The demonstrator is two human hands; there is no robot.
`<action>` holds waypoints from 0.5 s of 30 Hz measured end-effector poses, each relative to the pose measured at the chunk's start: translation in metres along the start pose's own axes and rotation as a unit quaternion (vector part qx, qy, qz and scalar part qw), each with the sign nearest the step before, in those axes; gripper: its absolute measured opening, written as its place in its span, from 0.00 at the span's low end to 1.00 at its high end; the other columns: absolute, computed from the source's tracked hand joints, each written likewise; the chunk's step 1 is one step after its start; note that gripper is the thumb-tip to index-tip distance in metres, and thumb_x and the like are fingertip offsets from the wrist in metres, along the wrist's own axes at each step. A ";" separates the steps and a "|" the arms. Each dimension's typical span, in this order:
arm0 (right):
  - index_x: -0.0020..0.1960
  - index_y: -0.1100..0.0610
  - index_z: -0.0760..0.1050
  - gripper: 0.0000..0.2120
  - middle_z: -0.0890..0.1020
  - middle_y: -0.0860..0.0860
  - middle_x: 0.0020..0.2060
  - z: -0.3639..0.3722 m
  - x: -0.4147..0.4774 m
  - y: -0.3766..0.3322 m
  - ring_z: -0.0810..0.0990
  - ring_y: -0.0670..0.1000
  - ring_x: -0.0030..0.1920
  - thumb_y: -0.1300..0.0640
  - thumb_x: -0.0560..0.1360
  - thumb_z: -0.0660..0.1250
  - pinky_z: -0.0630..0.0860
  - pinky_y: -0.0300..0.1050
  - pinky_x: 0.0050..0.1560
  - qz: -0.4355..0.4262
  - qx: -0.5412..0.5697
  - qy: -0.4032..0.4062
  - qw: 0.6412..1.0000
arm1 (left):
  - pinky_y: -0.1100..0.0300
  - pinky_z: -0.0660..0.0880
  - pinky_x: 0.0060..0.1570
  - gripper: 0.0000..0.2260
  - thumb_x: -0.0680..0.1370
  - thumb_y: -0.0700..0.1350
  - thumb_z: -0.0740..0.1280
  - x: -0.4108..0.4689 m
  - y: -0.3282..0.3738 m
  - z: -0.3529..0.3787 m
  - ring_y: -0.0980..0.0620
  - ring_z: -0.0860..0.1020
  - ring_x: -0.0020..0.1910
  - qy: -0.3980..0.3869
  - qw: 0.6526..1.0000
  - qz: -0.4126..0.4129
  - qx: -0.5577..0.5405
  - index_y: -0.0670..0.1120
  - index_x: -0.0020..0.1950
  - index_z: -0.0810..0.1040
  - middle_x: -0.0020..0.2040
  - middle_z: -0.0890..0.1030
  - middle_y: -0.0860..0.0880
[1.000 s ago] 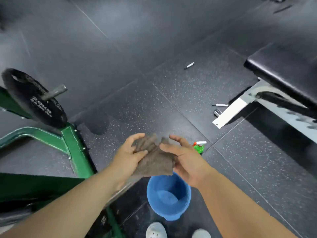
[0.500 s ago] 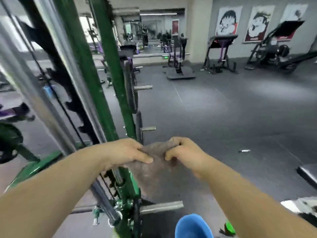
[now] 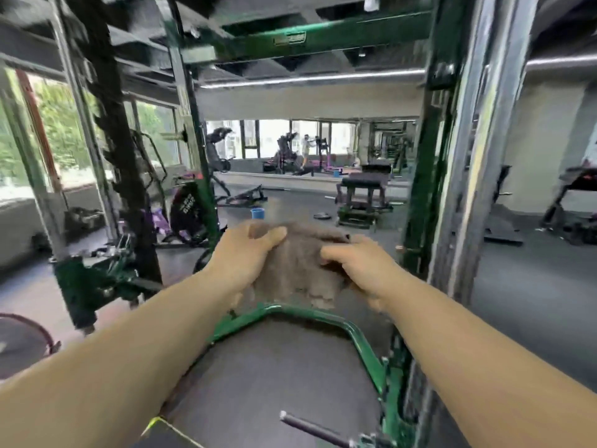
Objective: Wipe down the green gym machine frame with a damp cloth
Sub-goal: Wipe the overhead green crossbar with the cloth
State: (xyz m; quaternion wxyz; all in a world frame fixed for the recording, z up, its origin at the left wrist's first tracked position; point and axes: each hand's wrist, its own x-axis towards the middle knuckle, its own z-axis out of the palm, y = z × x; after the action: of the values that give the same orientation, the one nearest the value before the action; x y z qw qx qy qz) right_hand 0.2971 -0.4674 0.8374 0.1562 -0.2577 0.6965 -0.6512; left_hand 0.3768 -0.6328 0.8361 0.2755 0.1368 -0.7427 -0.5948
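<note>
The person's left hand [image 3: 245, 250] and right hand [image 3: 358, 270] both have a closed grip on one brown cloth [image 3: 297, 266], fingers curled into its two sides. The bent base tube [image 3: 245, 321] of the green frame lies at 6 o'clock from the grip, just under the cloth's lower edge. Its middle runs from 9 to 3 o'clock, about equally near to both hands. The green upright [image 3: 420, 176] stands at 2 o'clock, nearer the right hand.
</note>
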 end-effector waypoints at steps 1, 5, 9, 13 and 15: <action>0.45 0.58 0.80 0.07 0.80 0.54 0.35 0.032 0.013 0.001 0.79 0.51 0.34 0.67 0.71 0.67 0.73 0.41 0.32 -0.012 0.034 0.003 0.999 | 0.42 0.78 0.56 0.07 0.77 0.50 0.70 0.006 0.000 -0.026 0.43 0.83 0.47 0.011 0.999 0.027 0.032 0.49 0.43 0.82 0.43 0.86 0.46; 0.54 0.60 0.83 0.13 0.85 0.59 0.49 0.160 0.057 -0.010 0.84 0.60 0.53 0.66 0.70 0.69 0.81 0.53 0.54 0.008 0.168 -0.060 0.984 | 0.51 0.78 0.51 0.05 0.79 0.51 0.67 0.036 -0.006 -0.139 0.51 0.82 0.46 0.056 0.986 0.102 0.122 0.51 0.49 0.80 0.45 0.84 0.49; 0.58 0.58 0.81 0.11 0.86 0.55 0.50 0.214 0.090 -0.019 0.85 0.53 0.51 0.60 0.76 0.70 0.82 0.46 0.50 0.049 0.149 -0.092 0.983 | 0.61 0.80 0.43 0.07 0.77 0.51 0.70 0.069 -0.011 -0.198 0.54 0.84 0.43 0.013 0.998 0.015 0.059 0.49 0.50 0.83 0.43 0.85 0.51; 0.48 0.55 0.79 0.03 0.86 0.51 0.35 0.233 0.134 -0.020 0.84 0.49 0.36 0.60 0.78 0.66 0.81 0.45 0.41 0.061 0.176 -0.015 0.982 | 0.53 0.79 0.50 0.05 0.77 0.38 0.66 0.112 -0.032 -0.224 0.49 0.82 0.40 -0.018 0.995 -0.064 -0.072 0.43 0.47 0.82 0.43 0.84 0.44; 0.48 0.56 0.79 0.04 0.86 0.52 0.35 0.234 0.156 -0.016 0.84 0.51 0.38 0.61 0.78 0.66 0.81 0.47 0.40 0.072 0.192 0.001 0.979 | 0.59 0.79 0.47 0.06 0.79 0.37 0.65 0.133 -0.043 -0.226 0.53 0.83 0.43 -0.020 0.996 -0.055 -0.065 0.44 0.51 0.82 0.46 0.84 0.46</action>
State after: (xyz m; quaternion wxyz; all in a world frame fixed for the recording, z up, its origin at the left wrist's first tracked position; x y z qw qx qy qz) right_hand 0.3013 -0.7489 0.8471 0.2490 -0.1716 0.5753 -0.7600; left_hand 0.3929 -0.8967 0.8596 0.2359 0.1476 -0.6989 -0.6589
